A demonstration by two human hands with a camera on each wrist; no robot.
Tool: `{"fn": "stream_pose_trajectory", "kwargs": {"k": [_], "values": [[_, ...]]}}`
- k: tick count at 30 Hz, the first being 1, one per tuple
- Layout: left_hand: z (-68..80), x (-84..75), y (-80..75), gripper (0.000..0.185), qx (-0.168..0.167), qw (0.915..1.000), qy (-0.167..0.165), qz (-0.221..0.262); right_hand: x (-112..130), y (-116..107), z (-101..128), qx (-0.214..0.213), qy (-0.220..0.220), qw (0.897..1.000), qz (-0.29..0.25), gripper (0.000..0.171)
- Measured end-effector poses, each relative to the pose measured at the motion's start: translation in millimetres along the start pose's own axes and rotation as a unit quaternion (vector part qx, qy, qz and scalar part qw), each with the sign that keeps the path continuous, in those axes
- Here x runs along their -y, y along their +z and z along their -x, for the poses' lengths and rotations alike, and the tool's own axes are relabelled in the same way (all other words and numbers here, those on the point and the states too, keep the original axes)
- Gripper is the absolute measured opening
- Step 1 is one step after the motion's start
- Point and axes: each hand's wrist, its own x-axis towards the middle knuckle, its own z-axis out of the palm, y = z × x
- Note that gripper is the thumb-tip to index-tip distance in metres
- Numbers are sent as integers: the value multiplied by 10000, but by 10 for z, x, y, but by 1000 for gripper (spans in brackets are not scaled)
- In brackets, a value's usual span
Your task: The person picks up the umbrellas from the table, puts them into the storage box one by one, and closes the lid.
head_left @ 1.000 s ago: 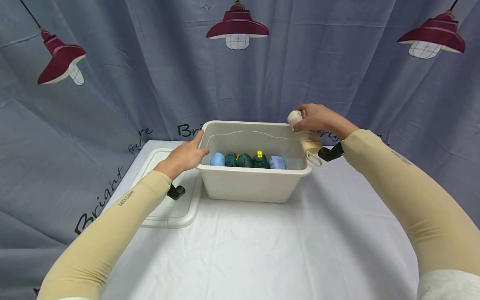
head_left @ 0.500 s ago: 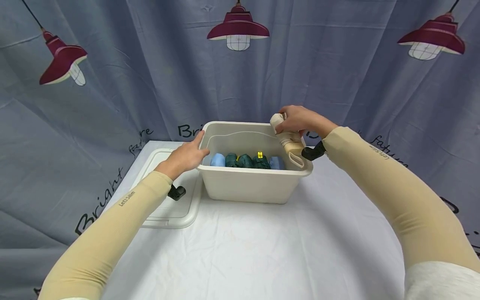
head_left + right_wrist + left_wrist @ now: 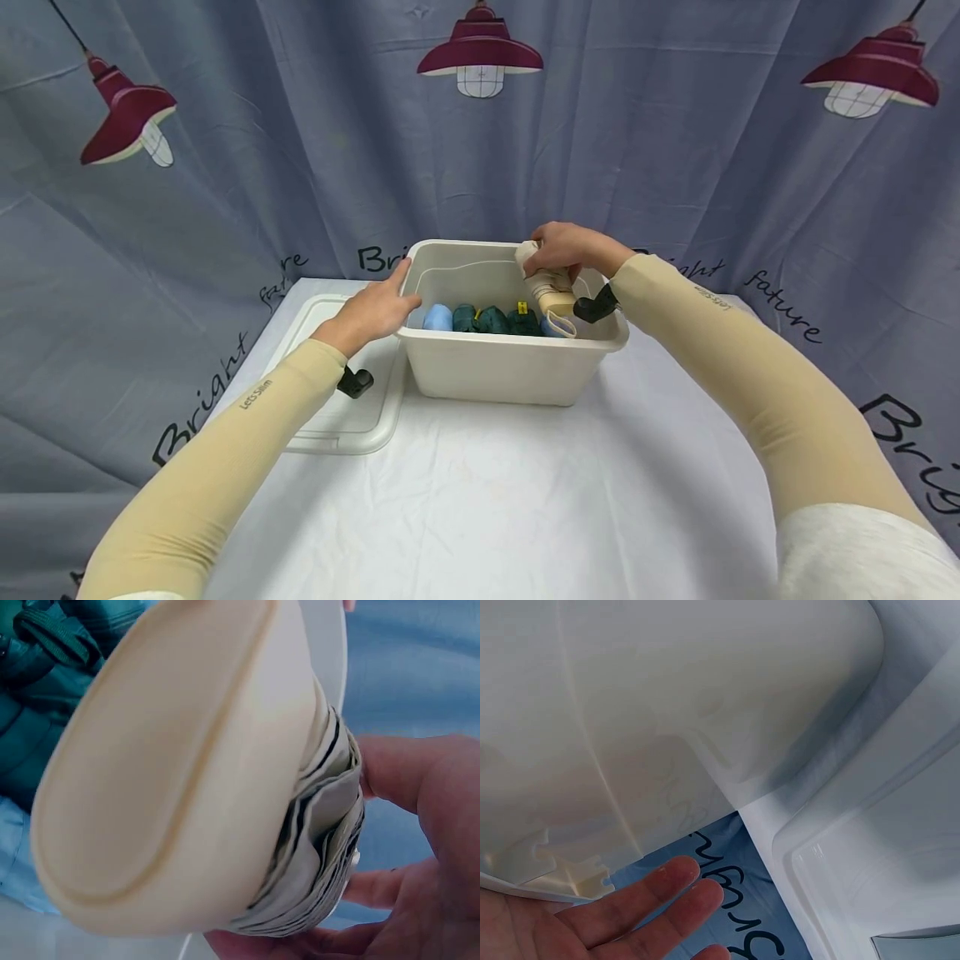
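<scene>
My right hand grips a cream folding umbrella by its furled canopy, tilted over the right half of a white plastic bin. The handle end with its wrist strap points down toward me. In the right wrist view the handle's end cap fills the middle, fabric folds behind it. My left hand rests on the bin's left rim, fingers straight. Inside the bin stand a light-blue bundle, several dark green bundles, and another blue one partly hidden behind the strap.
A white lid lies flat on the white-covered table, left of the bin and partly under my left arm. Behind the table hangs a blue-grey curtain printed with red lamps and lettering.
My right hand has carried the cream umbrella leftward from the bin's right rim and slightly lower, over the right part of the inside. My left hand has stayed on the rim.
</scene>
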Motion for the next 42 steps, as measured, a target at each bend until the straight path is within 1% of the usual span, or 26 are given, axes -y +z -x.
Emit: {"fn": "stream_pose_trajectory", "kwargs": {"k": [3,6,10,16,20,25,31,37,39,42], "values": [[-15,5,5,77,17,10000,-16,-9,25,40,-32,145,-16,9999,-49,77],[-22,8,3,77,23,10000,-12,-61,56,76,-51,166,-45,9998,-42,75],[-22,11,-3,77,9,9999,-15,-102,100,120,-67,187,-99,9998,-38,68],[-17,17,-13,77,5,10000,-23,-35,178,194,-88,412,-180,9990,-63,60],[-19,24,-17,77,-24,10000,-26,-15,230,245,-120,550,-206,9983,-58,52],[-21,21,-14,77,2,10000,-89,43,264,303,-194,764,-141,9970,-49,44],[-15,1,7,76,72,9999,-112,60,227,395,-318,1014,47,9948,105,33],[1,-3,22,76,85,9999,-141,29,208,487,-406,1378,166,9903,115,32],[-3,-1,16,76,48,9999,-120,6,216,506,-421,1438,189,9894,31,33],[-7,-1,-1,76,31,9999,-97,0,233,517,-437,1456,203,9891,49,35]]}}
